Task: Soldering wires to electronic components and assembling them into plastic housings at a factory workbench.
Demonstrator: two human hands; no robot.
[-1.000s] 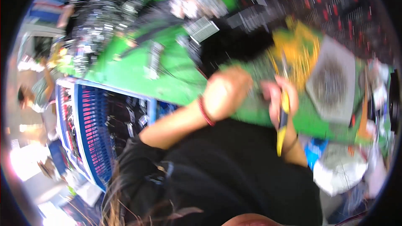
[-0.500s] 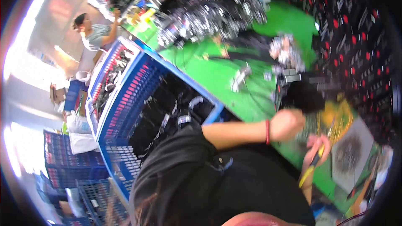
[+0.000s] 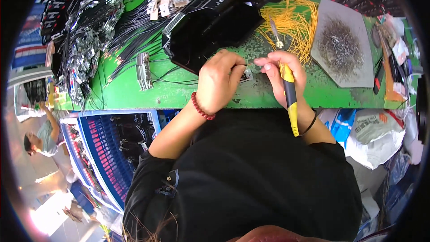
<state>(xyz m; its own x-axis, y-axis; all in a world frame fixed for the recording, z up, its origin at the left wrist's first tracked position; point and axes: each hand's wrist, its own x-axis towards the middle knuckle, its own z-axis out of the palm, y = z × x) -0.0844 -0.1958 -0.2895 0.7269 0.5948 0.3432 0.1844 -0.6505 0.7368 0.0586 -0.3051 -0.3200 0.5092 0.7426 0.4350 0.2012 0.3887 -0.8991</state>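
Observation:
My left hand (image 3: 219,80), with a red bead bracelet at its wrist, is closed, thumb against fingers. A thin dark wire end pokes out of its pinch. Beneath its fingertips is a small dark metallic piece (image 3: 245,75). Black wires (image 3: 179,82) run from the left hand to a small silver block (image 3: 144,71) on the green table. My right hand (image 3: 286,74) holds a pen-shaped tool (image 3: 290,92) with a yellow and black handle, metal collar and pointed tip facing away from me. Its thumb and forefinger reach toward the left fingertips, a small gap apart.
Beyond my hands lies a glossy black panel (image 3: 210,31). Yellow wire pieces (image 3: 295,22) and a grey plate with dark clippings (image 3: 342,45) lie right. Black wires with silver parts (image 3: 89,36) are piled left. A blue crate (image 3: 107,152) stands below the table; another person (image 3: 42,139) works far left.
My view has swung to face the table. Both hands have come together over the table's near side; the right still holds the tool. The left now pinches a wire.

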